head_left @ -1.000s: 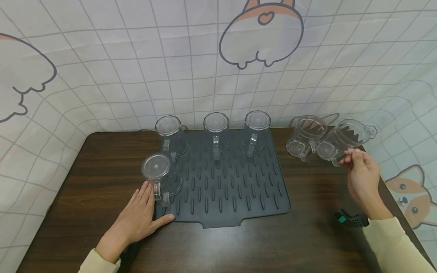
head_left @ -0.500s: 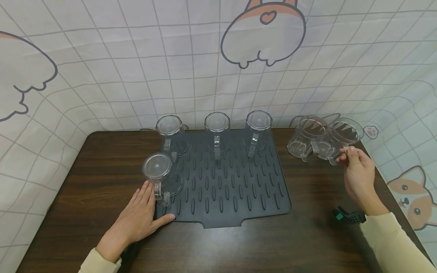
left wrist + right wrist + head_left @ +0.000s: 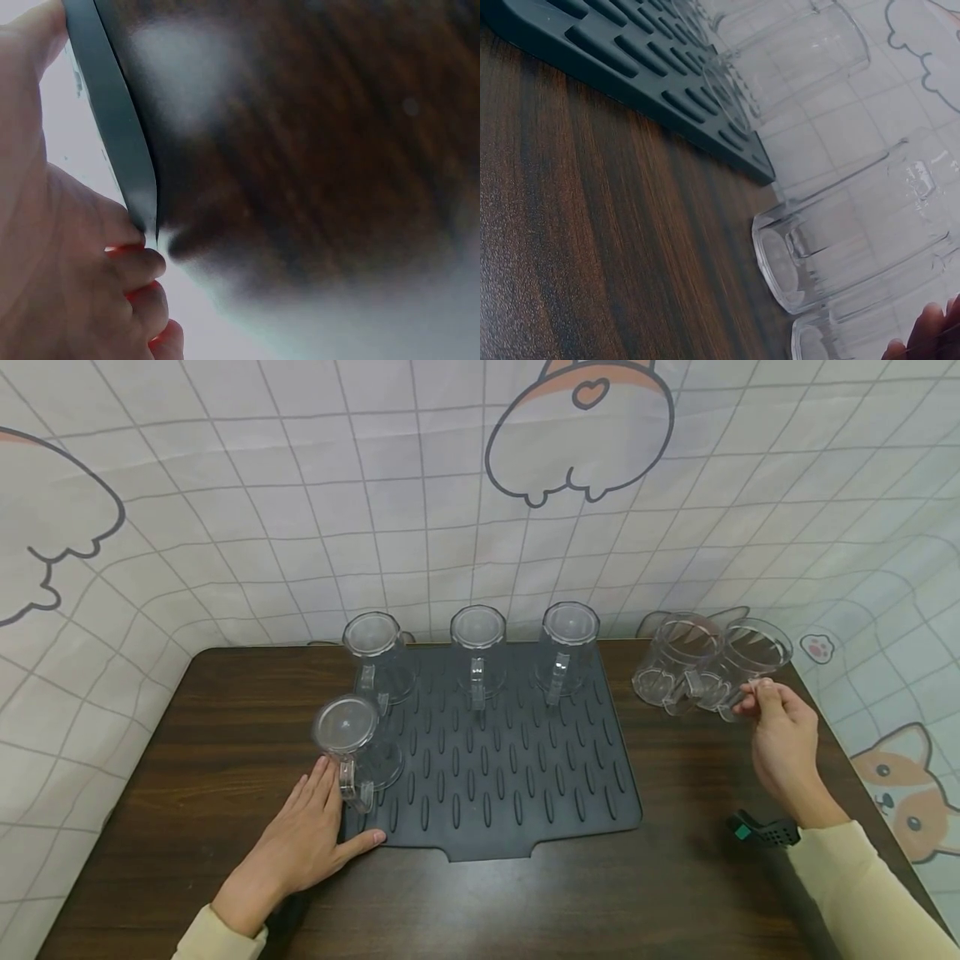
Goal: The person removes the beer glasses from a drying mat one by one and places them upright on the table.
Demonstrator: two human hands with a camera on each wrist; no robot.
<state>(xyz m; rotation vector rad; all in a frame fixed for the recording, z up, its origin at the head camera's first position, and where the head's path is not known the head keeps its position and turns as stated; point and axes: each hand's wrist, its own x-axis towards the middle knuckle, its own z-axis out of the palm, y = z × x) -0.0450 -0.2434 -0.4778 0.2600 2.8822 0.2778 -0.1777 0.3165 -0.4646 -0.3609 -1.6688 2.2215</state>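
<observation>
At the table's right rear, my right hand (image 3: 783, 743) pinches the handle of a clear glass mug (image 3: 759, 647). That mug stands upright beside another upright glass mug (image 3: 678, 647), so close that they overlap in the head view. In the right wrist view, fingertips (image 3: 930, 334) show at the lower right corner near the two mugs. My left hand (image 3: 300, 839) rests with straight fingers along the left edge of the dark grey drying mat (image 3: 487, 839), its thumb on the front edge. Just beyond its fingertips stands an upside-down glass mug (image 3: 347, 727).
Three more upside-down glass mugs line the mat's back: a left one (image 3: 372, 637), a middle one (image 3: 478, 628) and a right one (image 3: 570, 625). Mat and upright mugs share a dark wooden table (image 3: 187, 752). A printed cloth (image 3: 300, 510) hangs close behind them.
My right hand has moved the gripped mug a little to the left, closer against the other upright mug. My left hand has stayed in place at the mat.
</observation>
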